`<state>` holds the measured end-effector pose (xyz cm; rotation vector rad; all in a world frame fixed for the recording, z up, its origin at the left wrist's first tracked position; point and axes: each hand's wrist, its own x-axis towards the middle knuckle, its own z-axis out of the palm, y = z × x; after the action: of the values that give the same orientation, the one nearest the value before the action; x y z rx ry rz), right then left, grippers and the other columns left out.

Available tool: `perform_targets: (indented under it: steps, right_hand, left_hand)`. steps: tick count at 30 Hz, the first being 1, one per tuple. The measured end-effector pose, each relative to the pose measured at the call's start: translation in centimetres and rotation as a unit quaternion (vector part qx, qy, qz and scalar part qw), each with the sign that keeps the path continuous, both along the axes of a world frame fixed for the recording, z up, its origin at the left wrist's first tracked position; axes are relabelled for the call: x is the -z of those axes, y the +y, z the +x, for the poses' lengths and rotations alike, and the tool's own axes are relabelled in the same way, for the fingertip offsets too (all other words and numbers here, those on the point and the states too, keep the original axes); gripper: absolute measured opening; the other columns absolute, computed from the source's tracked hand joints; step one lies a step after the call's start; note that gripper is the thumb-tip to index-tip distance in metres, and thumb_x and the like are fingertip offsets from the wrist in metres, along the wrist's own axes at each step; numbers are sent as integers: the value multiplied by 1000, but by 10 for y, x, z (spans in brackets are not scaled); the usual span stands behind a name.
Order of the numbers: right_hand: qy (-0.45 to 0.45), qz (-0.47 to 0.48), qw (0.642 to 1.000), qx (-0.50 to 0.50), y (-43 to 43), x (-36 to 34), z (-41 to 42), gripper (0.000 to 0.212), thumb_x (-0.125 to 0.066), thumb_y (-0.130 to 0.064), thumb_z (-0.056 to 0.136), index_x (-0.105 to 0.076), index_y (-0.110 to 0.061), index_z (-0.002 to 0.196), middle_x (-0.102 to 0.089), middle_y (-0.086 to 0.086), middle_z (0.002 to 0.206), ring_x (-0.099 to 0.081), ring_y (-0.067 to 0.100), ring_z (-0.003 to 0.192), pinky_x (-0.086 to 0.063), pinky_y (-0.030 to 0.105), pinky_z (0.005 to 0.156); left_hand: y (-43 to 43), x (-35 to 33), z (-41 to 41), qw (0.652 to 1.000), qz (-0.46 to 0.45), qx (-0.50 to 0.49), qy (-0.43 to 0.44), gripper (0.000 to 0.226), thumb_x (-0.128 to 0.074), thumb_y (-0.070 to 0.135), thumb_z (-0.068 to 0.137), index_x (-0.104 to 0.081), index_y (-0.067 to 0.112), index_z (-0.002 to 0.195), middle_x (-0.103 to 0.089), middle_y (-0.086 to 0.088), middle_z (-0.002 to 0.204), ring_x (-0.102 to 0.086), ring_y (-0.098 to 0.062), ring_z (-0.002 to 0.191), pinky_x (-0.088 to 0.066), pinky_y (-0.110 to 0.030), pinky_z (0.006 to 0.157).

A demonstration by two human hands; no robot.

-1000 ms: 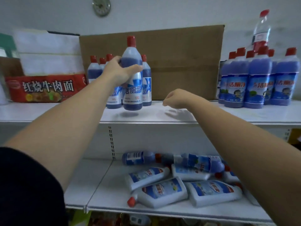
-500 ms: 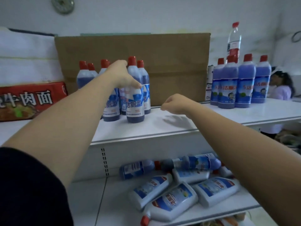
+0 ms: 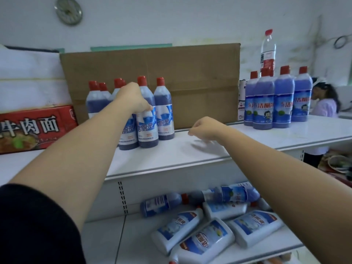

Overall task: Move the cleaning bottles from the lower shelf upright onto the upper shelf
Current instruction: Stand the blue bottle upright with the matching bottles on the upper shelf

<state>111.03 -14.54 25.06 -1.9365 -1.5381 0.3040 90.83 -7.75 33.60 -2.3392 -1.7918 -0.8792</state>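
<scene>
1. Head view: left hand (image 3: 133, 98) grasps a blue bottle (image 3: 147, 119) standing among the upright group on the upper shelf (image 3: 190, 155).
2. Right hand (image 3: 206, 128), loosely curled and empty, hovers over that shelf.
3. Several bottles (image 3: 207, 225) lie on the lower shelf (image 3: 114, 239), left to move.

Blue bottles (image 3: 147, 119) with red caps; white bottles (image 3: 206, 242); brown cardboard (image 3: 200, 77)

Your left hand (image 3: 133, 99) covers the shoulder of the blue bottle (image 3: 146, 122) at eleven o'clock, so you cannot see how your fingers close on it. Your left forearm hides the lower parts of the bottles behind. At nine o'clock the red noodle carton (image 3: 34, 128) is cut by the left edge. Your right forearm covers part of the lying bottles (image 3: 209, 225) at five o'clock, and the lowest white bottle (image 3: 202, 244) runs off the bottom edge.
</scene>
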Motion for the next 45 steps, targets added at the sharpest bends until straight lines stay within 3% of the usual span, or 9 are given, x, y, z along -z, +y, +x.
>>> perform_targets:
  steps: [3, 8, 12, 17, 23, 25, 29, 39, 45]
  right_hand:
    - [1, -11, 1000, 2, -2, 3, -1, 33, -62, -27, 89, -72, 0, 105, -60, 10, 80, -51, 26, 65, -40, 25, 56]
    - [-5, -7, 1000, 10, -7, 6, -3, 21, -61, -26, 88, -69, -6, 88, -56, 9, 77, -49, 26, 70, -40, 26, 61]
    - [-18, -3, 1000, 11, -14, 3, -7, 31, -61, -27, 90, -73, -1, 102, -62, 9, 83, -52, 25, 71, -41, 26, 60]
    - [-42, 26, 999, 18, -22, 1, -16, 36, -61, -27, 89, -72, -1, 111, -71, 16, 115, -66, 30, 104, -53, 39, 94]
    - [-95, -1, 995, 23, -37, 6, -32, 33, -58, -28, 91, -74, -4, 109, -72, 15, 110, -65, 33, 104, -52, 37, 92]
    - [-115, -7, 993, 29, -46, 12, -37, 32, -57, -27, 91, -75, -7, 107, -71, 13, 109, -64, 32, 102, -53, 38, 94]
    - [-120, 11, 991, 52, -67, 24, -35, 28, -56, -26, 89, -76, -12, 104, -71, 9, 104, -64, 29, 98, -55, 43, 93]
    - [-132, 67, 983, 104, -107, 44, -23, 26, -54, -32, 94, -72, -20, 109, -70, 1, 101, -64, 22, 94, -54, 45, 91]
    - [-129, 110, 980, 108, -124, 55, -16, 27, -55, -29, 93, -74, -19, 110, -71, 2, 104, -66, 21, 93, -57, 41, 86]
  left_hand:
    - [1, 4, 1, 1000, 18, -12, -3, 52, -73, 36, 86, -55, 9, 126, -63, -8, 104, -56, -28, 90, -45, -37, 73]
    - [4, 15, 0, 998, 44, 4, -34, 60, -71, 26, 88, -45, 11, 140, -62, -11, 119, -57, -29, 98, -47, -38, 73]
    - [1, 28, -4, 996, 80, 19, -45, 66, -68, 19, 90, -37, 14, 148, -58, -10, 130, -59, -32, 111, -53, -43, 82]
    - [-9, 55, -19, 985, 135, 42, -100, 45, -69, 26, 89, -53, 16, 130, -59, -6, 125, -63, -29, 102, -53, -43, 76]
    - [-26, 82, -32, 991, -82, 90, 55, 24, -63, 39, 89, -69, 16, 91, -70, -5, 92, -62, -23, 82, -49, -35, 68]
    - [-31, 90, -35, 987, -99, 108, 65, 27, -62, 41, 90, -71, 16, 94, -69, -2, 93, -62, -22, 86, -52, -36, 76]
    - [-49, 105, -32, 984, -89, 134, 77, 31, -55, 34, 89, -62, 11, 70, -65, -8, 79, -58, -24, 73, -41, -31, 60]
    - [-79, 124, -21, 989, -60, 124, 62, 41, -45, 30, 89, -64, -2, 106, -65, -23, 107, -62, -39, 94, -52, -43, 74]
    - [-107, 130, -22, 990, -41, 117, 71, 35, -40, 32, 95, -65, 15, 112, -65, -10, 117, -59, -32, 99, -46, -37, 74]
